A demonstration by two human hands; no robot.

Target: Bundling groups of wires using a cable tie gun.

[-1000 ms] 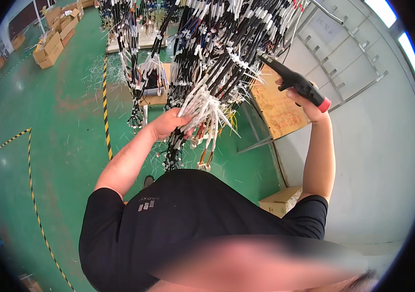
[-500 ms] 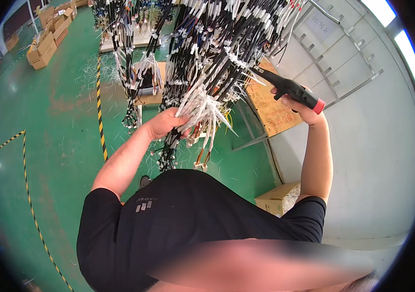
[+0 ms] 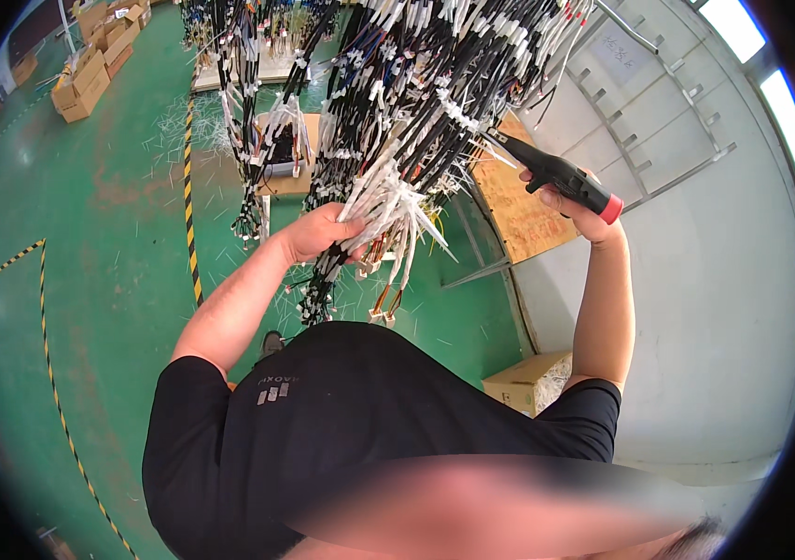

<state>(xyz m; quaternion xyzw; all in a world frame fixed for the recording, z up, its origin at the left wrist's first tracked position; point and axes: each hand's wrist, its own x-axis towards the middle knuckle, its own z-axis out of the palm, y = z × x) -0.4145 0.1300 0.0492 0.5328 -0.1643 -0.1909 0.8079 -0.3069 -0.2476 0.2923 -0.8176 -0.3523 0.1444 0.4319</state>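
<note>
Your left hand (image 3: 318, 231) grips the hanging bundle of black-and-white wire harnesses (image 3: 397, 140) at its lower tails; your right hand (image 3: 577, 207) clasps a black, red-capped hand tool (image 3: 554, 175) just beside it. Its tip could snag neighbouring wires if the bundle swings.

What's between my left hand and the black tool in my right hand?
In the head view, hanging wire bundles with white connectors and ties fill the stretch between the left hand and the black tool gripped by the right hand.
</note>
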